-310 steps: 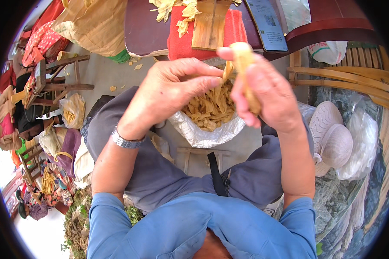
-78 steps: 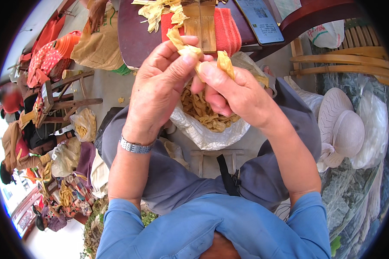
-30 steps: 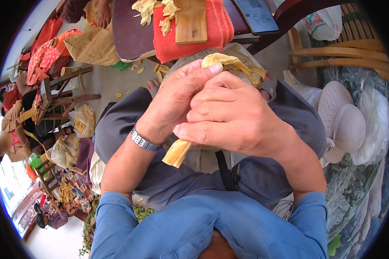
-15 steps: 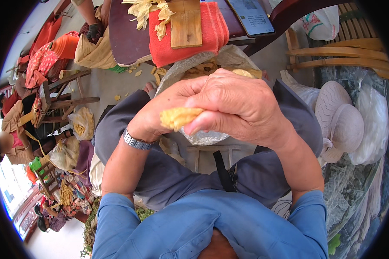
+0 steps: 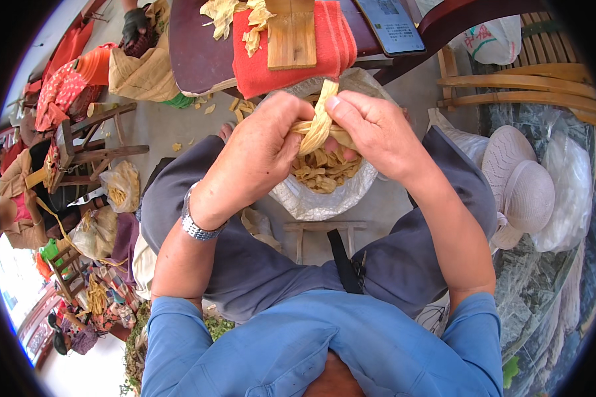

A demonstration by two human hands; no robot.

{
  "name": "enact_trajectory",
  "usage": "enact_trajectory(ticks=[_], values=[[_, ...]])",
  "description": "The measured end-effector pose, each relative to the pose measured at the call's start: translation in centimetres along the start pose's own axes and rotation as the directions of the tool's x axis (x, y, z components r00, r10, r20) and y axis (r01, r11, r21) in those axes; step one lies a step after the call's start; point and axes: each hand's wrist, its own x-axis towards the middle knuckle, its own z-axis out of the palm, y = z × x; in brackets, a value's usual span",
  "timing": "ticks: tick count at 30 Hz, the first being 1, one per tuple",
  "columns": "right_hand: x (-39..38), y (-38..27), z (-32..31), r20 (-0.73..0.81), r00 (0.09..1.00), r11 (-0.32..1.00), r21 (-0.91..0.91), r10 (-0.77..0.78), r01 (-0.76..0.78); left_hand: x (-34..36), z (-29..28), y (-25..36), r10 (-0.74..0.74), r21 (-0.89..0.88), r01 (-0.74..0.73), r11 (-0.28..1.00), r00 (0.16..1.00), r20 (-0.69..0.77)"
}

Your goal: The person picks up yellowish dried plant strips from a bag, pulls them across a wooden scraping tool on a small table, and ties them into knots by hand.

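Note:
Between my two hands is a pale yellow, wrinkled strip (image 5: 318,126) of some dried plant matter, folded over and crossing itself in a loop. My left hand (image 5: 261,145), with a metal watch on its wrist, grips one side of the strip. My right hand (image 5: 371,129) pinches it from the other side with thumb and fingers. One end of the strip sticks up past the hands toward the red towel (image 5: 331,40). Right beneath hangs a translucent plastic bag (image 5: 324,205) holding many similar yellowish pieces (image 5: 328,173).
A wooden block (image 5: 291,40) and pale dried strips (image 5: 222,13) lie on the towel and dark red table (image 5: 192,59). A phone (image 5: 394,26) lies at the right. A white hat (image 5: 520,175) rests to my right. Other people sit at the left near a wooden stool (image 5: 99,139).
My hands have moved apart and turned, uncovering the bag's contents. The strip, seen before as a bunched end by my right hand, now shows as a crossed loop between both hands.

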Motion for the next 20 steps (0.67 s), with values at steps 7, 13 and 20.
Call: enact_trajectory(ticks=[7, 13, 20], values=[[0.2, 0.1, -0.6, 0.326, 0.889, 0.914, 0.135, 0.323, -0.382, 0.2, 0.3, -0.7, 0.177, -0.015, -0.178, 0.984, 0.982, -0.068], [-0.3, 0.1, -0.6, 0.207, 0.974, 0.992, -0.102, 0.095, -0.075, 0.6, -0.4, -0.6, -0.050, -0.169, 0.065, 0.983, 0.995, 0.092], [0.6, 0.5, -0.8, -0.043, 0.960, 0.960, -0.053, -0.276, 0.273, 0.8, 0.5, -1.1, -0.253, -0.791, 0.274, 0.546, 0.955, 0.157]])
